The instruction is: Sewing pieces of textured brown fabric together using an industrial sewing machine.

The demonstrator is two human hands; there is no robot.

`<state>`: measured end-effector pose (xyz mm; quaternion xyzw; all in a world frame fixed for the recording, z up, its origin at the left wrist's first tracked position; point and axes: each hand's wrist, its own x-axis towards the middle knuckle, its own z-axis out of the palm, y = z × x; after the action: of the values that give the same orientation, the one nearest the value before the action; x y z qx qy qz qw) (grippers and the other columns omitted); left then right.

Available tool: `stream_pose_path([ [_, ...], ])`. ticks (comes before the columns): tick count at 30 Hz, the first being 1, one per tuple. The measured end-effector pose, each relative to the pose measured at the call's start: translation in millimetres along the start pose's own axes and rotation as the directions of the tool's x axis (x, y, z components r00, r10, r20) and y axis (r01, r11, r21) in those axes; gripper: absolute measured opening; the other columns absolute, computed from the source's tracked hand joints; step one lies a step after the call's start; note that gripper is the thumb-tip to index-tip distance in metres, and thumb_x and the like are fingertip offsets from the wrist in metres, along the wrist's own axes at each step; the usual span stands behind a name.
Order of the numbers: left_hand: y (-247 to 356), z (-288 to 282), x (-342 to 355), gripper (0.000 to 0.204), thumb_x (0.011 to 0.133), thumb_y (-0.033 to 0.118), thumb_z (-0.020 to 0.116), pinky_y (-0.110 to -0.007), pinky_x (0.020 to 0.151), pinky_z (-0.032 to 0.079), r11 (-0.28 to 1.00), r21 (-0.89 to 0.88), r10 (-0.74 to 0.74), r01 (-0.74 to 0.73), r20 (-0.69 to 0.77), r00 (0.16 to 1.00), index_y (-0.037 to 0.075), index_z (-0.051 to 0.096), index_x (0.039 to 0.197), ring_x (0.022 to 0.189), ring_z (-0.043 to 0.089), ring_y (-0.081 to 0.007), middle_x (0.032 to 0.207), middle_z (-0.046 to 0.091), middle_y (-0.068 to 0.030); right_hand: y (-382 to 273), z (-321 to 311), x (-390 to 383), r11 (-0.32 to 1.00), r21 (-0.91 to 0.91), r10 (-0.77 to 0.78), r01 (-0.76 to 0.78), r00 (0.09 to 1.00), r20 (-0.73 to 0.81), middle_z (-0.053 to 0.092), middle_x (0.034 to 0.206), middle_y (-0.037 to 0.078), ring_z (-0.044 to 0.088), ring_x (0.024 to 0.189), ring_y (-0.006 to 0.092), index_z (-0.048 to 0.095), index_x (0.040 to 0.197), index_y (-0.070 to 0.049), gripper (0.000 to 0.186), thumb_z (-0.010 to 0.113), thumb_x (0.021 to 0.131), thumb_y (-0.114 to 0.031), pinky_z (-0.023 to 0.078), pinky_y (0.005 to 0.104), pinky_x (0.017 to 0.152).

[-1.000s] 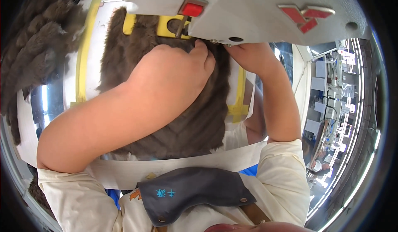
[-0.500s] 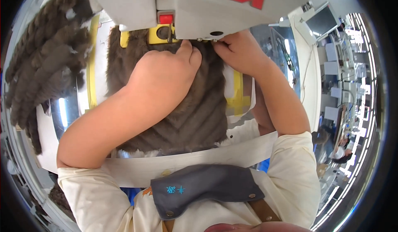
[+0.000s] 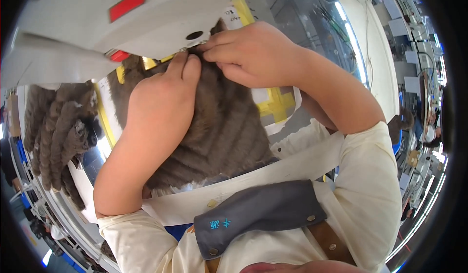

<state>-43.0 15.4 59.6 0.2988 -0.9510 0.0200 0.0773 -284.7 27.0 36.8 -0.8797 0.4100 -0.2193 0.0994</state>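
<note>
A brown fur piece [image 3: 214, 141] with slanting ridges lies over the work surface and reaches under the head of a large off-white machine, apparently a sewing machine [image 3: 146, 26]. My left hand [image 3: 163, 95] rests on the fur, its fingers bent and pressed together, with the tips against the fur just below the machine head. Close beside it, my right hand [image 3: 253, 53] pinches the fur's far edge from the right. A small tuft of fur stands up past the right fingertips. The machine head hides the spot where the fur passes beneath it.
Rolled strips of brown fur [image 3: 61, 131] hang at the left. A yellow-taped white sheet [image 3: 278, 104] lies under the fur. A white board [image 3: 243, 190] runs along the near edge. Dark glass-like panels [image 3: 312, 19] stand at the far right.
My view has turned, so the machine head sits further left. My right hand's fingers show more fully at the fur's edge, and the left fingertips sit nearer to them.
</note>
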Motion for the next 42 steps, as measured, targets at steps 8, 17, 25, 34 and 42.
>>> stream_pose_path([
  [8,5,-10,5,0.030,0.093,0.006,0.054,-0.042,0.073,0.061,0.999,-0.030,-0.025,0.027,0.073,0.997,0.001,0.058,0.122,0.087,0.074,-0.0357,0.134,0.066,-0.0201,-4,-4,0,0.998,-0.070,0.013,-0.005,0.993,0.116,0.073,0.122,0.006,0.071,0.102,0.0295,0.074,0.111,-0.007,0.027,0.062,0.087,-0.014,0.059,0.0417,0.083],
  [17,6,-21,4,0.032,0.092,0.006,0.054,-0.040,0.072,0.061,0.999,-0.042,0.012,-0.005,0.149,0.989,-0.001,0.058,0.124,0.091,0.074,-0.0343,0.135,0.066,-0.0201,-11,-7,2,0.999,-0.052,-0.002,0.011,0.985,0.170,0.073,0.113,0.004,0.070,0.095,0.0302,0.073,0.105,-0.008,0.023,0.063,0.086,-0.015,0.058,0.0430,0.079],
  [25,14,-30,-2,0.037,0.090,0.005,0.056,-0.037,0.070,0.061,0.998,-0.013,0.067,-0.066,0.252,0.965,-0.002,0.060,0.126,0.091,0.074,-0.0294,0.132,0.067,-0.0190,-23,-10,1,0.998,-0.065,-0.003,0.015,0.984,0.179,0.071,0.087,0.005,0.071,0.085,0.0297,0.074,0.080,-0.009,0.013,0.066,0.084,-0.018,0.059,0.0439,0.074],
  [34,21,-33,5,0.051,0.078,0.004,0.068,-0.037,0.069,0.060,0.988,-0.127,0.118,-0.087,0.261,0.958,-0.001,0.058,0.127,0.087,0.074,-0.0285,0.137,0.064,-0.0197,-22,-16,-1,0.998,-0.053,-0.028,0.037,0.989,0.148,0.069,0.073,0.008,0.068,0.070,0.0330,0.074,0.072,-0.007,0.012,0.067,0.078,-0.014,0.055,0.0454,0.064],
  [42,18,-30,-1,0.038,0.087,0.006,0.059,-0.034,0.061,0.059,0.994,-0.034,0.109,-0.104,0.227,0.968,-0.002,0.060,0.124,0.075,0.074,-0.0247,0.134,0.067,-0.0196,-22,-13,-1,0.993,-0.089,-0.055,0.073,0.982,0.183,0.062,0.081,0.003,0.067,0.071,0.0290,0.066,0.078,-0.009,0.009,0.067,0.079,-0.018,0.055,0.0431,0.062],
])
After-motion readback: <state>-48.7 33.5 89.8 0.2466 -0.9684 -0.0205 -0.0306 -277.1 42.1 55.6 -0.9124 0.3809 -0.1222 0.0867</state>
